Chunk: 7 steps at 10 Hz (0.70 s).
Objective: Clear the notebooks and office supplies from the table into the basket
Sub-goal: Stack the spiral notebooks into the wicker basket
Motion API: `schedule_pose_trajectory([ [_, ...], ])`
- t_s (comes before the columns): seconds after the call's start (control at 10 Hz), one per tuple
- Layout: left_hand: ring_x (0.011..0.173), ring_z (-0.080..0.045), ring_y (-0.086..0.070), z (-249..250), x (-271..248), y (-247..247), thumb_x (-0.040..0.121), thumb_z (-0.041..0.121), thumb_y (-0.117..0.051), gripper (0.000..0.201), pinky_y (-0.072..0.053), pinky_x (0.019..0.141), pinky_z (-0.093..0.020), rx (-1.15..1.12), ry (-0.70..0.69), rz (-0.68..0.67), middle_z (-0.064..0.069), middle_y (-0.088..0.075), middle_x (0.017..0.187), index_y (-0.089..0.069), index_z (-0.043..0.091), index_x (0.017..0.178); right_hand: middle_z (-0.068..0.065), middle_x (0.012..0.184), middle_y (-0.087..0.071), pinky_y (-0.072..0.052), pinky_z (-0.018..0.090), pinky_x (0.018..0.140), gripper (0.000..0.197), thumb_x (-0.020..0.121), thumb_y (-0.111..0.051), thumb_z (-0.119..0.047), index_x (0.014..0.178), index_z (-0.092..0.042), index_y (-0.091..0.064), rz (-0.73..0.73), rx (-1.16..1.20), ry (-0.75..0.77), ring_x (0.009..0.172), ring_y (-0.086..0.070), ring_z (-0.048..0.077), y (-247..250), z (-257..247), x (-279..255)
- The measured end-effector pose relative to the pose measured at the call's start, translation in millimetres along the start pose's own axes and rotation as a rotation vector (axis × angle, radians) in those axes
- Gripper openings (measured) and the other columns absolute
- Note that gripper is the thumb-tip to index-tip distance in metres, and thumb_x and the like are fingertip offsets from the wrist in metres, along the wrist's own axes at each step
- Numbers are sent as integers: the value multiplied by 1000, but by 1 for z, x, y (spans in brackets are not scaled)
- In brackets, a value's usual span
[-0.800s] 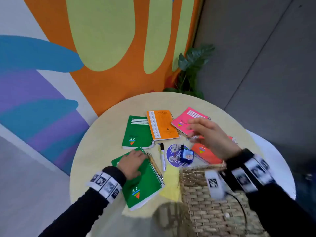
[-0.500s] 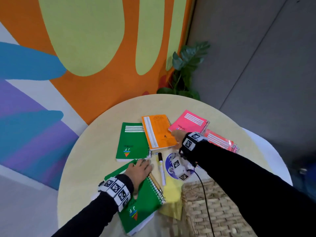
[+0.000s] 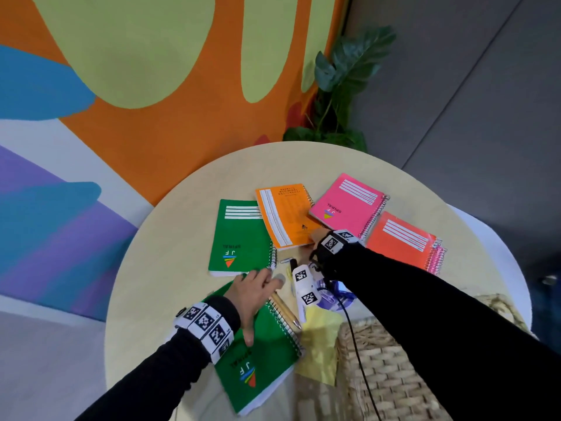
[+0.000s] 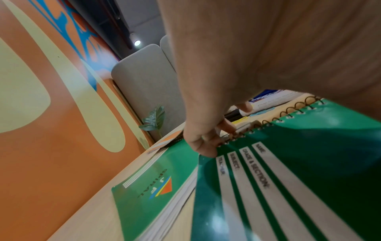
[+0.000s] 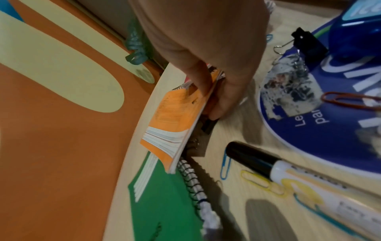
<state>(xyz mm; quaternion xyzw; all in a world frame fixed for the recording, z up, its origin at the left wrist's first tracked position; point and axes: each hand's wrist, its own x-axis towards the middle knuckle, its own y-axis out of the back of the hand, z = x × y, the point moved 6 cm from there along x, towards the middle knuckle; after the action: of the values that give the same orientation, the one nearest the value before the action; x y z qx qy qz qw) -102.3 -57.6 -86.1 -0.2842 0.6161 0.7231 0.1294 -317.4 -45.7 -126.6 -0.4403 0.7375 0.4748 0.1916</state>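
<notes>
Because the black sleeve and wrist band cover it in the head view, the right hand [image 5: 206,53] shows its fingers only in the right wrist view, where thumb and fingers pinch the near corner of the orange notebook [image 3: 287,215] and lift that corner off the round table [image 3: 170,253]. Under the raised corner something dark lies half hidden; I cannot tell what it is. The left hand [image 3: 253,294] lies on the near green spiral notebook [image 3: 261,360], its fingertips curled at the wire binding in the left wrist view; whether they grip the cover or only rest on it is not clear. A second green notebook [image 3: 239,235] lies flat just beyond, its spiral edge under the orange one. Farther right sit a pink notebook [image 3: 349,205] and a red-orange one [image 3: 400,241], both flat. Between the arms are a white marker with a black cap [image 5: 288,176], loose paper clips [image 5: 225,166], a pencil [image 3: 283,308], a blue round card [image 5: 329,114] and yellow paper [image 3: 321,344]. The wicker basket [image 3: 379,375] stands at the near right edge, partly cut off by the sleeve.
</notes>
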Motion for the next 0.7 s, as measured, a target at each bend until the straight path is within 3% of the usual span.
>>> schedule_pose_trajectory([
  [0.1,121,-28,-39,-2,2,3,39,51,-89,128,-43,100,-49,58,9,-9,-9,-28,141,-14,30,139,14,133,-49,-52,31,93,49,94,-51,-23,137,-3,-41,-96,342,121,117,-51,29,5,-24,-41],
  [0.2,120,-33,-41,-4,1,5,37,54,-89,132,-42,97,-49,129,63,-34,-9,-24,143,-5,35,138,11,121,-47,-56,20,54,20,98,-38,-1,115,-3,-48,-15,850,119,93,-56,21,21,-42,-83],
  [0.3,124,-33,-41,-2,-5,10,37,53,-88,140,-39,97,-47,161,95,25,-9,-21,148,2,40,143,15,91,-53,-57,27,45,18,94,-40,9,111,4,-46,44,1210,68,56,-66,22,43,-40,-126],
  [0.4,128,-29,-44,4,-20,25,53,46,-85,128,-36,99,-46,181,148,91,-5,-23,149,1,38,147,13,77,-50,-62,32,70,22,94,-42,10,108,-6,-35,63,1240,217,57,-58,21,80,-43,-211],
  [0.5,131,-22,-43,12,-43,37,77,38,-69,75,-30,105,-44,216,131,44,6,-41,146,-31,36,142,10,82,-54,-60,31,50,63,90,-52,11,129,-22,-16,160,1075,508,54,-60,16,136,-23,-289],
  [0.6,120,-16,-53,14,-72,52,83,42,-61,34,-36,96,-35,371,125,91,10,-61,122,-57,33,115,3,89,-59,-59,33,53,61,89,-57,6,131,-24,-25,346,598,725,66,-67,8,181,6,-362],
  [0.7,111,-18,-55,14,-119,68,83,45,-59,25,-41,79,-31,366,184,201,10,-62,108,-60,32,104,-1,99,-62,-61,37,58,25,90,-56,2,107,-13,-45,493,109,726,83,-67,10,213,45,-401],
])
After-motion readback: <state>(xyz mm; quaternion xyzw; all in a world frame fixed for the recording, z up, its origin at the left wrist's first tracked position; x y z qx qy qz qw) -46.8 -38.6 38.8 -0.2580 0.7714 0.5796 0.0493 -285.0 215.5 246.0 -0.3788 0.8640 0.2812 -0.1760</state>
